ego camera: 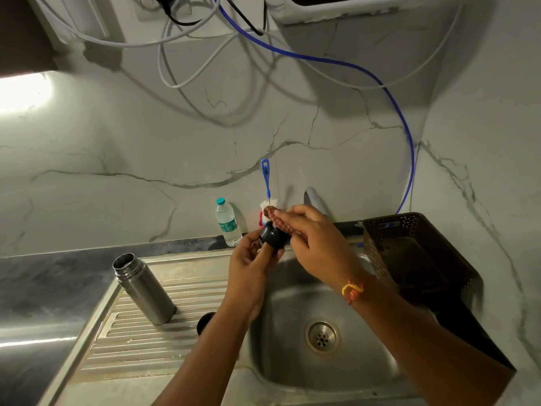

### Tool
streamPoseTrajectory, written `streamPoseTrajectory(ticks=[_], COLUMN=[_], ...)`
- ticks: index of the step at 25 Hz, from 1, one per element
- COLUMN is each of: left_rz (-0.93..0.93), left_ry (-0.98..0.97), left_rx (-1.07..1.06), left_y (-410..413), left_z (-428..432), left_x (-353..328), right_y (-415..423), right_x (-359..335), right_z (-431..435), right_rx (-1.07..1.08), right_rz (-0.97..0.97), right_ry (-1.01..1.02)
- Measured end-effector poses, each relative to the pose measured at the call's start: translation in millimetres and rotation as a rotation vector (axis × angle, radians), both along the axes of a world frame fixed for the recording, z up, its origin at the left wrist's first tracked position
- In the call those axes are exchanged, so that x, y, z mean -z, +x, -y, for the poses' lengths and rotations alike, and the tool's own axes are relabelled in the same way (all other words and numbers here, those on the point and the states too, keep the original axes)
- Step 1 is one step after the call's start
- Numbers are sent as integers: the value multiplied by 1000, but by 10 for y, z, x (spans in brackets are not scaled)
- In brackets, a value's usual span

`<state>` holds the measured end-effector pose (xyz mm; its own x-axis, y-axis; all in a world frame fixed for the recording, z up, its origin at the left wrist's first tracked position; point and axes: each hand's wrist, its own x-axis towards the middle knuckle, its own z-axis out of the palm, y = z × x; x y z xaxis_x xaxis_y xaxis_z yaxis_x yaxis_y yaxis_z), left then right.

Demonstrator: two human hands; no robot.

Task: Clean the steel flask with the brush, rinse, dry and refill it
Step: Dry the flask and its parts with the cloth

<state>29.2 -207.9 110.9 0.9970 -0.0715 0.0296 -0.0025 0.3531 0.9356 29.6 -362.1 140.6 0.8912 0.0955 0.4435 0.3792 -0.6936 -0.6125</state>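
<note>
The steel flask [143, 288] stands on its base on the ribbed drainboard [140, 347], mouth open and uncapped, well apart from both hands and to their left. Its black cap [273, 237] is held above the back edge of the sink basin [292, 367]. The left hand [251, 259] grips the cap from below, fingers and thumb curled round its side. The right hand [316, 238] comes in from the other side with its fingers bent over a reddish-brown checked cloth [273, 216], pressing the cloth against the top of the cap — the fingertips themselves are partly hidden by the fabric. A yellow and orange thread band [352, 290] circles the right wrist.

Just behind the hands the brush [265, 177] stands with its blue handle up against the marble wall; its white bristle head is mostly hidden by the cloth. A plastic water bottle [227, 222] stands beside it to the left. A small dark round object [206, 320] lies on the drainboard beside the left forearm — what it is I cannot tell. A brown perforated basket [380, 259] sits at the sink's right edge.
</note>
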Motion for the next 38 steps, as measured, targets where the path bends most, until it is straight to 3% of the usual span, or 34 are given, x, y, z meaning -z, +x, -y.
streamPoseTrajectory(ticks=[5, 12, 14, 17, 19, 23, 29, 32, 38], left_rz=[-40, 10, -6, -74, -83, -61, -92, -166, -128], left_ry=[-44, 84, 57, -133, -139, 26, -92, -218, -110], left_rx=[-4, -25, -53, -49, -10, 60, 104, 93, 107], left_y=[2, -13, -35, 22, 72, 47, 79, 122, 152], left_z=[-29, -64, -52, -44, -30, -5, -142, -153, -129], left_x=[32, 24, 1, -63, -75, -37, -169, -167, -105], right_y=[-46, -79, -39, -87, -168, -167, -109, -98, -153], right_x=[87, 75, 88, 113, 108, 95, 72, 70, -32], right_z=[-84, -123, -114, -148, -206, -277, -166, -189, -193], right_rx=[26, 151, 185, 198, 126, 81, 97, 169, 123], right_rz=[15, -41, -113, -257, -380, -378, -300, -171, 77], right_ry=[-39, -78, 54, 467, 633, 648, 542, 441, -343])
